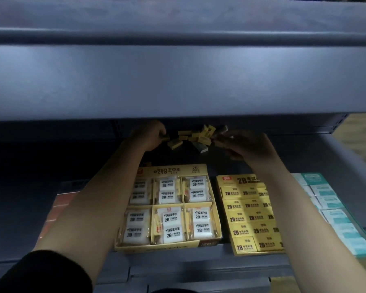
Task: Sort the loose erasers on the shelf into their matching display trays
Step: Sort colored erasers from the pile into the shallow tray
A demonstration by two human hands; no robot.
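A heap of loose yellow erasers (195,137) lies at the dark back of the shelf. My left hand (148,134) reaches in at the heap's left edge and pinches a yellow eraser (164,138). My right hand (244,145) is at the heap's right edge, its fingers curled round a small eraser there (219,142). In front stand three display trays: a yellow tray of white wrapped erasers (171,171), a tray of yellow 2B erasers (251,218), and a teal and white tray (334,210) at the right.
The grey upper shelf (178,81) overhangs low above the heap and hides the shelf's back. An orange-red box (59,206) sits dimly at the left. The shelf's front lip (199,269) runs below the trays.
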